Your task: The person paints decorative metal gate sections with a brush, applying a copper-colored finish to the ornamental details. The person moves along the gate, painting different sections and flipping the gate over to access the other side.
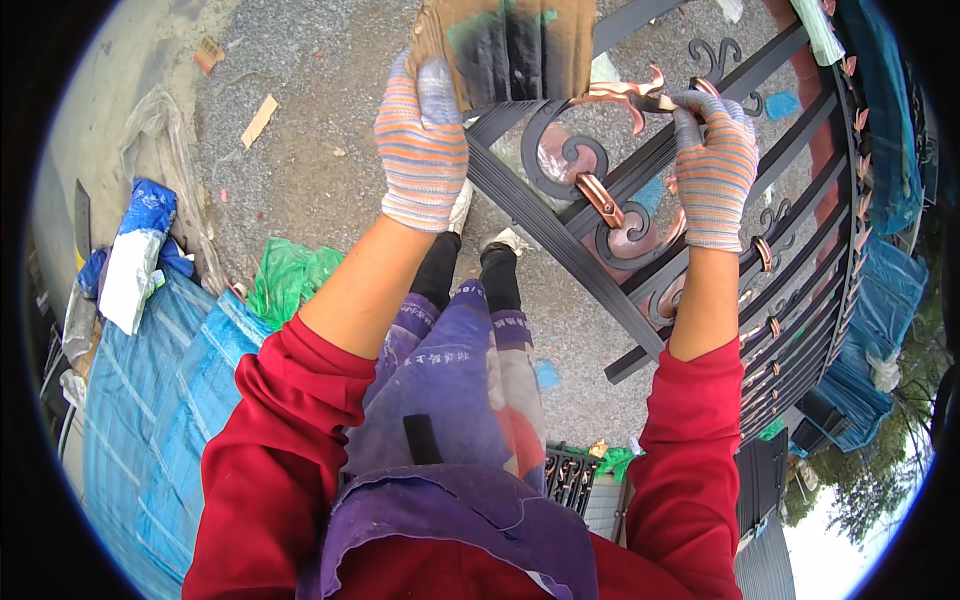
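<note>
Fingers (428, 95) of your left hand (422, 150) pinch a paint-smeared cardboard sheet (515, 45) just above the black iron gate (700, 270); your right hand (715, 170) is curled tight around a small brush (650, 100), touching the gate's copper scroll (620, 95) beside the cardboard.

1. Striped knit cloth gloves are covering the left hand (421, 145) and right hand (714, 170).
2. The cardboard piece (510, 45) is showing matt, paint-smeared paper.
3. The metal gate (640, 210) is gleaming dark, with glossy copper scrolls.
</note>
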Demonstrator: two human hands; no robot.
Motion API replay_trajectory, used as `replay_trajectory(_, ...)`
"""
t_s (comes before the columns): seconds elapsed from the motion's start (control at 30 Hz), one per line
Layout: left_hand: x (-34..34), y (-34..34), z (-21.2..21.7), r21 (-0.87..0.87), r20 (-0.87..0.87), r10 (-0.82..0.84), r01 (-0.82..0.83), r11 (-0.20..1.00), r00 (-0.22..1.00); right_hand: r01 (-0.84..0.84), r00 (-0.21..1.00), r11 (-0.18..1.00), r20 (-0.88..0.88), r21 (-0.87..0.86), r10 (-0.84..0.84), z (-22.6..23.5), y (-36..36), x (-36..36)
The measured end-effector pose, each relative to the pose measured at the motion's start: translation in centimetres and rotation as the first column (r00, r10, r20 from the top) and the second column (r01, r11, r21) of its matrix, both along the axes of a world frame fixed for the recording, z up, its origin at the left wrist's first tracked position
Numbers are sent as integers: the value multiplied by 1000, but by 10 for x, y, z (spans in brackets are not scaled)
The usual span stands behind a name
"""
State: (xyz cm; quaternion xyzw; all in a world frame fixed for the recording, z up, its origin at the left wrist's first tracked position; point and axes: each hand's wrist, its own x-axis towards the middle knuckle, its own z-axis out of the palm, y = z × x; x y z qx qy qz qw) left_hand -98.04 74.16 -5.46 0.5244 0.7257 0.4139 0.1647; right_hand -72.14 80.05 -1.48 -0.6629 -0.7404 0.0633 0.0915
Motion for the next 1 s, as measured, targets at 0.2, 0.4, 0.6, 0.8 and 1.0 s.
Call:
replay_trajectory(0.2, 1, 4, 2, 14, 12, -14, 13, 1000, 1000, -57, 997, 998, 46, -34, 58, -12, 1, -8)
replay_trajectory(0.4, 0, 3, 3, 40, -25, 6, -5, 999, 1000, -5, 1000, 1000, -11, -27, 5, -7, 1, 1)
replay_trajectory(0.6, 3, 5, 3, 43, 33, 23, -24, 999, 999, 104, 994, 995, -22, 6, -104, -6, -4, 4)
replay_trajectory(0.8, 0, 1, 2, -191, 158, 92, -60, 980, 983, 290, 878, 957, -394, -16, -272, 7, -64, 13)
replay_trajectory(1.0, -8, 1, -4, -190, 352, 46, 24, 981, 935, 382, 760, 906, -495, -185, -422, 14, -127, 11)
